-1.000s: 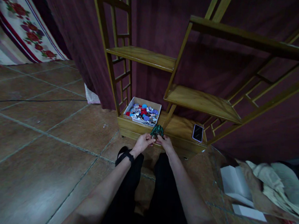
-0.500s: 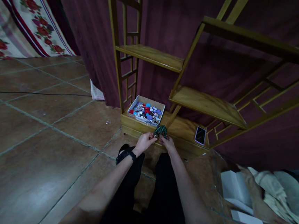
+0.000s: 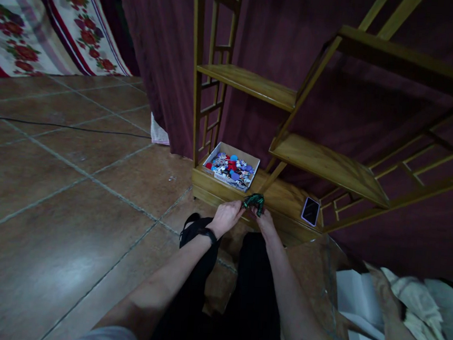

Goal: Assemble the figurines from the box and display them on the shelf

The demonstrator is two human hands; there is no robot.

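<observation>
- Between the two sets of fingertips, just above the front edge of the lowest shelf board, sits a small dark-green crinkled piece [image 3: 254, 201]; what it is made of cannot be told at this size.
- Both hands pinch it: the left hand [image 3: 228, 219] has its fingers curled in narrow against the piece's left side, and the right hand [image 3: 265, 223] grips the right side in the same close way, fingers bunched.
- Both hands are held close together, almost touching, with the piece bridging them.
- On the left wrist there is a black band [image 3: 206, 234]; both forearms run bare down towards the camera, over black trousers [image 3: 255, 299].
- Just beyond the hands, on the bottom board [image 3: 283, 195] of a wooden shelf unit, stands a white box [image 3: 217, 150], open-topped and filled with small pieces in red, blue and purple.
- To the right on the same board lies a phone [image 3: 310, 210], flat, well apart from the box.
- Two higher shelves [image 3: 253, 85] stand bare, with a maroon curtain [image 3: 271, 26] hanging behind the unit.
- Brown floor tiles [image 3: 68, 204] spread to the left, crossed by a thin black cable [image 3: 56, 125], with a flowered cloth [image 3: 45, 16] at the far corner.
- At the lower right, white sheets of paper [image 3: 358, 298] and pale crumpled cloth [image 3: 416, 308] lie on the floor.
</observation>
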